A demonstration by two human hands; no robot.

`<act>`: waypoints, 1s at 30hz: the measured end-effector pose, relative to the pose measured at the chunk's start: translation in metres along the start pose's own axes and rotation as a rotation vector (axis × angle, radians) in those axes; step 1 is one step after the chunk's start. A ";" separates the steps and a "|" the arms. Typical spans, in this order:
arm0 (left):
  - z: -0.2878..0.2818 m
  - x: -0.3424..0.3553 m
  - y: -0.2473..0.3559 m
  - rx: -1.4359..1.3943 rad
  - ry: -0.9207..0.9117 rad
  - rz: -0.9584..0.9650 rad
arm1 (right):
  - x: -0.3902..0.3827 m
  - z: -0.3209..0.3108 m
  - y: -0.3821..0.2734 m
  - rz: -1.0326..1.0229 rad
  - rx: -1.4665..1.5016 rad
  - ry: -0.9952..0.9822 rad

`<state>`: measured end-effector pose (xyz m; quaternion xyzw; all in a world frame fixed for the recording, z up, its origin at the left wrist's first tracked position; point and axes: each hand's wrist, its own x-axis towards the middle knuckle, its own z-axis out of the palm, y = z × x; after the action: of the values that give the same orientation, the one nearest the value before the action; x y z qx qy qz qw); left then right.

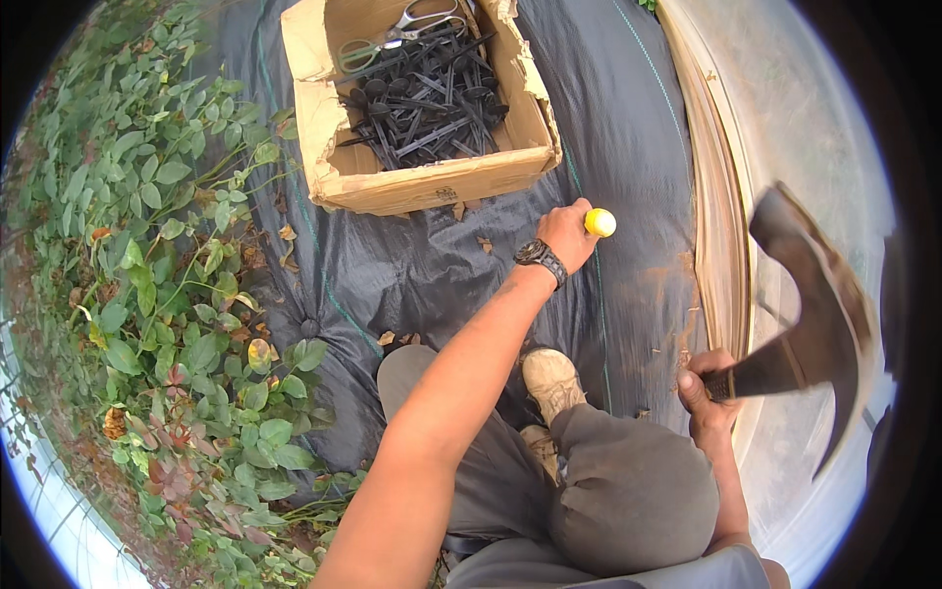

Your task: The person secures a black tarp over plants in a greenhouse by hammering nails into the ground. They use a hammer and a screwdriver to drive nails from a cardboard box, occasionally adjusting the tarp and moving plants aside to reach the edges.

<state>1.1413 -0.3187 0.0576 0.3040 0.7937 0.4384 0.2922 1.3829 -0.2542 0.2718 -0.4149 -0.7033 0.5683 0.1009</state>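
Note:
My left hand (564, 234) is closed around an upright yellow cylinder (600, 222) with a pale top, held low over the black ground sheet (638, 304) just below the cardboard box. What lies under that hand is hidden. At the right, my right hand (710, 401) grips the dark handle of a claw hammer (810, 324), whose large head is raised near the camera. The cardboard box (432, 187) holds several black spikes (422, 108) with round heads, plus scissors (422, 20) at its back.
Leafy plants (167, 294) crowd the left side. A pale clear plastic sheet (805, 147) with brown folded edging (716, 177) runs along the right. My bent knee (633, 491) and beige shoe (549, 378) are below my hands. Dry leaves lie on the black sheet.

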 end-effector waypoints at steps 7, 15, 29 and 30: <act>-0.005 0.015 -0.012 0.036 -0.023 0.012 | 0.030 0.014 0.022 0.297 -0.501 -0.217; -0.005 0.005 -0.005 0.016 -0.036 -0.021 | 0.015 0.009 -0.013 0.196 -0.080 -0.134; 0.004 0.002 -0.016 0.018 -0.013 -0.058 | 0.011 0.015 -0.005 0.113 -0.031 0.012; 0.004 -0.002 -0.016 0.021 -0.019 -0.061 | 0.012 0.011 0.014 -0.047 -0.171 0.000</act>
<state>1.1425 -0.3250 0.0427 0.2868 0.8044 0.4179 0.3099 1.3747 -0.2534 0.2518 -0.4056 -0.7587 0.5037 0.0786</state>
